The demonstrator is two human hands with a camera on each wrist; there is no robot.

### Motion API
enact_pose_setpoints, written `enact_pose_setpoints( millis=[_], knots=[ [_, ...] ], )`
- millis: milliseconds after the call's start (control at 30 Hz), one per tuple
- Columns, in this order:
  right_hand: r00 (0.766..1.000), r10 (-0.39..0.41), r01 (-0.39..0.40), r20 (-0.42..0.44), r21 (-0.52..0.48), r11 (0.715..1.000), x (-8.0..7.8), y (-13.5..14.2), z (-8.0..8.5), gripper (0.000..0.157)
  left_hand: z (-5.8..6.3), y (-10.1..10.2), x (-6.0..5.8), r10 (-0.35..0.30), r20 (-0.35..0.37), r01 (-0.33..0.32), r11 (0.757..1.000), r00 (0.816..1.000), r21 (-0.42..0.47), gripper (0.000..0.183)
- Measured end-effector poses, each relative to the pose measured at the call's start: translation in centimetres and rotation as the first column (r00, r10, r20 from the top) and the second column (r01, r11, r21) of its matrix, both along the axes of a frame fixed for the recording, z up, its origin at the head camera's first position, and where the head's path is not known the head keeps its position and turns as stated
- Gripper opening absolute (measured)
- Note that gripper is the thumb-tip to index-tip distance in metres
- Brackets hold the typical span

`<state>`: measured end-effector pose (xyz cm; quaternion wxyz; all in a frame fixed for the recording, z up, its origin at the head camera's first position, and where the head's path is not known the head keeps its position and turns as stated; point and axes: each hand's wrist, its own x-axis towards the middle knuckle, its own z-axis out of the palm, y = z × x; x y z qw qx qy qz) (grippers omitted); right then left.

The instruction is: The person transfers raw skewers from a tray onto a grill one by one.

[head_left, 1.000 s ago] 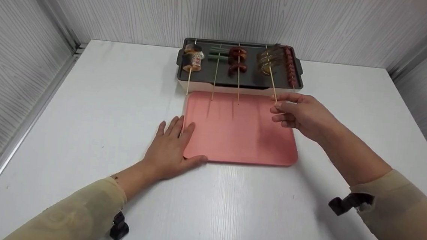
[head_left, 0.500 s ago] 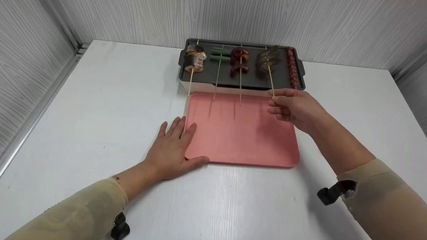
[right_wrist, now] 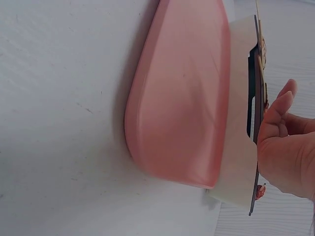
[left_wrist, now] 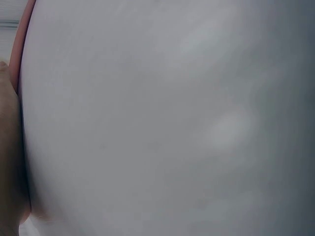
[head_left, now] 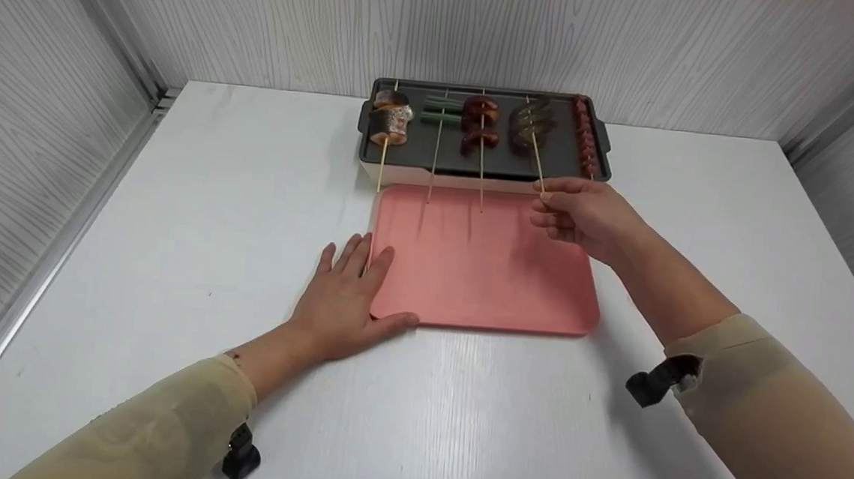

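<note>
My right hand (head_left: 587, 213) pinches the stick of a skewer with ridged brownish-grey food (head_left: 531, 126), whose kind I cannot make out. That food is over the black griddle plate (head_left: 459, 155), and the stick slants toward me. In the right wrist view the same hand (right_wrist: 283, 142) is at the griddle's front edge; its grip there is partly hidden. My left hand (head_left: 336, 304) lies with fingers spread at the left front corner of a pink tray (head_left: 477, 273), the thumb along its front edge. The left wrist view catches only part of this hand (left_wrist: 9, 147).
Other skewers lie across the griddle: fish chunks (head_left: 390, 123) at the left, green stalks (head_left: 441, 116), reddish-brown slices (head_left: 481, 115), and small red pieces (head_left: 584, 138) at the right. The tray stands directly before the griddle's pale base (head_left: 401, 174). Patterned walls enclose the white table (head_left: 236, 181).
My right hand has moved slightly left and away from me with the brownish skewer, whose food is now lower on the griddle. The left hand keeps its place at the tray.
</note>
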<state>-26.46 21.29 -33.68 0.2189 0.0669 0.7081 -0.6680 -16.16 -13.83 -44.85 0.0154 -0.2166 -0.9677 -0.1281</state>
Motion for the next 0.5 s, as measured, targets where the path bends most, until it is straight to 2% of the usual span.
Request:
enact_pose_setpoints(
  millis=[500],
  knots=[
    [1.000, -0.020, 0.020, -0.014, 0.021, 1.000, -0.49, -0.16, -0.42, 0.047, 0.19, 0.13, 0.06, 0.004, -0.002, -0.004, 1.000, 1.000, 0.001, 0.111]
  ],
)
